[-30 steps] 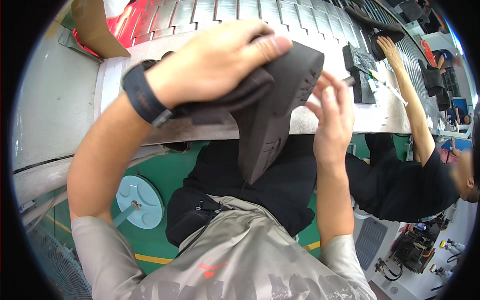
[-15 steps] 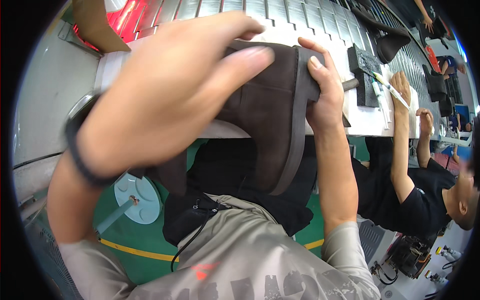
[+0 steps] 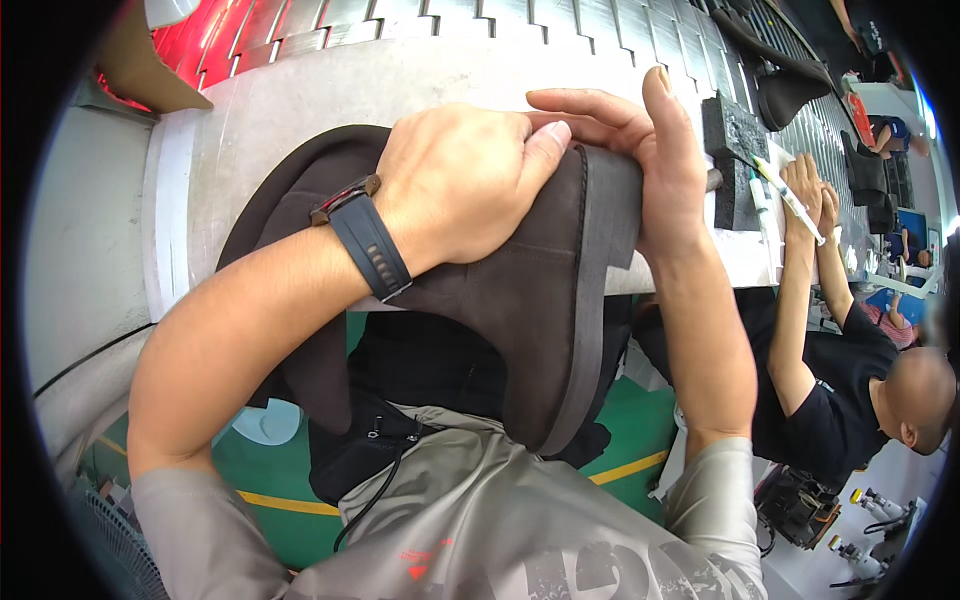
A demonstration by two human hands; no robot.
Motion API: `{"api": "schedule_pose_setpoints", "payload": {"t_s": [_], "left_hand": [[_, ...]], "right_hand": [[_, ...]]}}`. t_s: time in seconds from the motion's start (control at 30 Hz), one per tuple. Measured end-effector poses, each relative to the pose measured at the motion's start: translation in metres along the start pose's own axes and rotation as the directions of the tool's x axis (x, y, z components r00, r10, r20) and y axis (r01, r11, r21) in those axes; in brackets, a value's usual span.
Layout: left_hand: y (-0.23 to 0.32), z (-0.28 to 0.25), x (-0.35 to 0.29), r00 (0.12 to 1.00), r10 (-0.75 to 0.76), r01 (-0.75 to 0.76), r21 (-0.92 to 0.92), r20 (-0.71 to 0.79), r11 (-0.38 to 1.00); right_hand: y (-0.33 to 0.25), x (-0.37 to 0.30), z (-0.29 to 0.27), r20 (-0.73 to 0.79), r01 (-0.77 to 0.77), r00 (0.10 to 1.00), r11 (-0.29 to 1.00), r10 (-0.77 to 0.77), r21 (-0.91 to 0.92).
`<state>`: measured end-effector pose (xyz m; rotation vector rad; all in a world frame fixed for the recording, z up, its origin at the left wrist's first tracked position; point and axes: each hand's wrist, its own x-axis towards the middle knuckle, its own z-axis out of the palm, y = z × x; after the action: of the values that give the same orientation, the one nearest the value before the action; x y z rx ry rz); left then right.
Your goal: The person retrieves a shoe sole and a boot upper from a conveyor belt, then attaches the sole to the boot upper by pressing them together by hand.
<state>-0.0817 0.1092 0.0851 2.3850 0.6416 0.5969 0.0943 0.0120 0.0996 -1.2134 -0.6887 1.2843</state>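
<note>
A dark brown suede boot point(image 3: 520, 300) with a grey sole lies on its side across the front edge of the grey worktable point(image 3: 250, 120), its toe pointing down toward my lap. My left hand point(image 3: 460, 185), a dark watch on its wrist, presses down on the boot's upper near the heel. My right hand point(image 3: 640, 150) wraps around the heel end and the sole from the far side, fingers spread over the top. Both hands grip the boot.
A person in a black shirt point(image 3: 840, 370) works at the table on my right, hands near a black block point(image 3: 735, 150) and a white pen-like tool point(image 3: 785, 190). More dark boots point(image 3: 790, 85) lie on the slatted conveyor behind. A brown cardboard piece point(image 3: 140, 70) is at the back left.
The boot has been turned and lowered, so its side and sole edge now face me. My left hand has slid from covering its top to pressing on the upper near the heel.
</note>
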Motion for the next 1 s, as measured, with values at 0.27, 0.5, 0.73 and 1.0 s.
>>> {"api": "schedule_pose_setpoints", "payload": {"t_s": [0.27, 0.5, 0.73, 1.0], "left_hand": [[-0.013, 0.007, -0.003, 0.994, -0.105, 0.105, 0.02, 0.0, 0.994], [-0.011, 0.01, 0.014, 0.976, -0.214, 0.197, 0.252, 0.045, 0.947], [-0.025, 0.016, 0.004, 0.99, 0.144, -0.126, 0.492, 0.001, 0.862], [-0.029, 0.02, 0.01, 0.985, 0.175, -0.162, 0.444, 0.011, 0.881]], "right_hand": [[-0.029, 0.033, 0.018, 0.137, 0.124, 0.99, 0.651, -0.031, -0.749], [0.003, 0.038, -0.001, -0.235, 0.184, 0.92, 0.876, -0.313, -0.446], [0.026, -0.115, 0.013, -0.257, 0.145, 0.922, 0.876, -0.288, -0.461], [0.074, -0.198, 0.052, -0.268, 0.164, 0.917, 0.894, -0.294, -0.418]]}}
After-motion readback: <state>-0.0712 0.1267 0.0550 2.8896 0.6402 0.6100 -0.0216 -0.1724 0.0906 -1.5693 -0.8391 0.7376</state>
